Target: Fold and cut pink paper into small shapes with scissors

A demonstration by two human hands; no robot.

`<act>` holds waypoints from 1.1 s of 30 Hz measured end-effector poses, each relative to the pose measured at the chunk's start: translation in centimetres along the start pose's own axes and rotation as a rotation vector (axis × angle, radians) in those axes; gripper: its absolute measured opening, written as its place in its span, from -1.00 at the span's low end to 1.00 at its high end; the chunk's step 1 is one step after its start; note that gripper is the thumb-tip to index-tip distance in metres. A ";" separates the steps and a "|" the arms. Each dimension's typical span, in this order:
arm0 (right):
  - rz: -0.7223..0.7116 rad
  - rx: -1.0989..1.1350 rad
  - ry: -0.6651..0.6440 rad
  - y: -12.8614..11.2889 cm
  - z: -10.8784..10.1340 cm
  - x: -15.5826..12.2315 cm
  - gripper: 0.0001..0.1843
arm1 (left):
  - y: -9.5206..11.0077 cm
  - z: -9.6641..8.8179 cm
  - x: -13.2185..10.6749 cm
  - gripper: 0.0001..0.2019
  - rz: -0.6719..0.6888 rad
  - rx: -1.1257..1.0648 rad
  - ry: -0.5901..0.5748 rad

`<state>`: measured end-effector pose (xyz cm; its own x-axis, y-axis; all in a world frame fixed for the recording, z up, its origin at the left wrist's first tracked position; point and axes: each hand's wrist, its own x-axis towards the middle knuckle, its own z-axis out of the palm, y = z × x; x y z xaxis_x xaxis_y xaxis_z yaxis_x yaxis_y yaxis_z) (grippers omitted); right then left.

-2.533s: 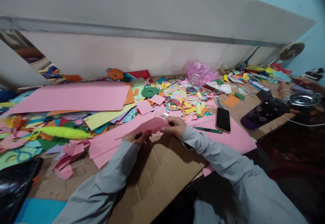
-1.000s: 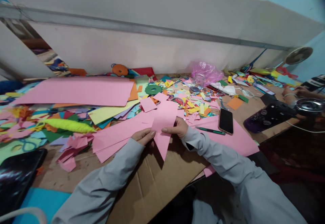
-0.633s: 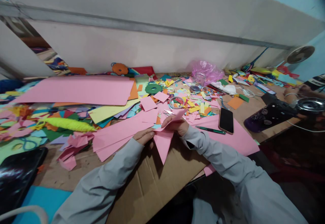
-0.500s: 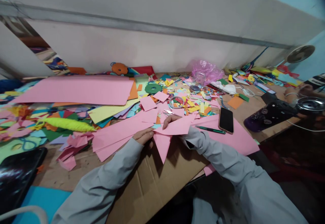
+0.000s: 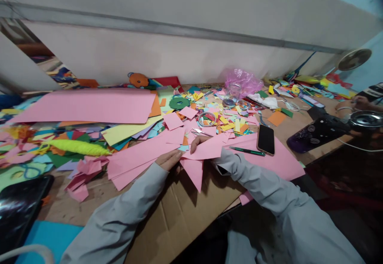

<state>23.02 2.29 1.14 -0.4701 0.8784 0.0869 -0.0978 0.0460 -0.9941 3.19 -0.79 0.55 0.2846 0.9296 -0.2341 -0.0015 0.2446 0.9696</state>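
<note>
Between my hands is a folded piece of pink paper (image 5: 206, 147), one pointed flap of it hanging down toward me. My left hand (image 5: 170, 159) pinches its left corner. Behind the paper, my right hand (image 5: 200, 141) is largely hidden; its curled fingers show over the upper edge, gripping the sheet. Below lies a sheet of brown cardboard (image 5: 176, 220) along the table's front. Long pink strips (image 5: 134, 160) rest left of my left hand. By my right wrist, a dark green pen (image 5: 247, 151) and a phone (image 5: 265, 139) lie on a larger pink sheet (image 5: 287, 164).
Colourful paper scraps cover the table, with a tape roll (image 5: 207, 119), a glass jar (image 5: 233, 92) and a pink plastic bag (image 5: 243, 81) toward the wall. A large black device (image 5: 20, 208) lies at left. At right, another person's hand (image 5: 356, 103) is near a dark tumbler (image 5: 314, 134).
The hanging pink flap has swung slightly to the right as the folded paper turns in my hands. Both hands keep their hold, and the view has shifted a little.
</note>
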 end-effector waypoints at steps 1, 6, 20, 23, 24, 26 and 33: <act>-0.002 -0.004 0.013 0.0 0.1 0.0 -0.58 | -0.1 0.0 0.0 -0.58 0.007 0.007 -0.007; 0.018 0.135 0.140 1.1 0.6 0.6 -0.62 | -0.5 0.0 0.3 -0.60 0.044 0.044 0.032; 0.021 0.267 0.209 0.6 2.4 0.5 -0.49 | -0.4 -0.3 0.4 -0.68 0.345 0.501 0.336; 0.059 0.284 0.327 0.8 2.4 0.4 -0.48 | -0.6 -0.1 0.5 -0.68 0.370 0.512 0.303; 0.075 0.299 0.337 0.9 2.4 0.4 -0.49 | -0.6 -0.1 0.5 -0.67 0.355 0.488 0.294; 0.094 0.326 0.349 1.0 2.4 0.4 -0.52 | -0.6 0.0 0.5 -0.64 0.284 0.386 0.264; 0.084 0.326 0.388 0.8 2.6 0.3 -0.57 | 0.1 0.0 0.1 -0.54 0.022 0.028 0.161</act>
<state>20.54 1.35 0.57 -0.1343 0.9874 -0.0841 -0.3716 -0.1288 -0.9194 3.20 -0.63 0.59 0.1272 0.9673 -0.2193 0.0216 0.2183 0.9756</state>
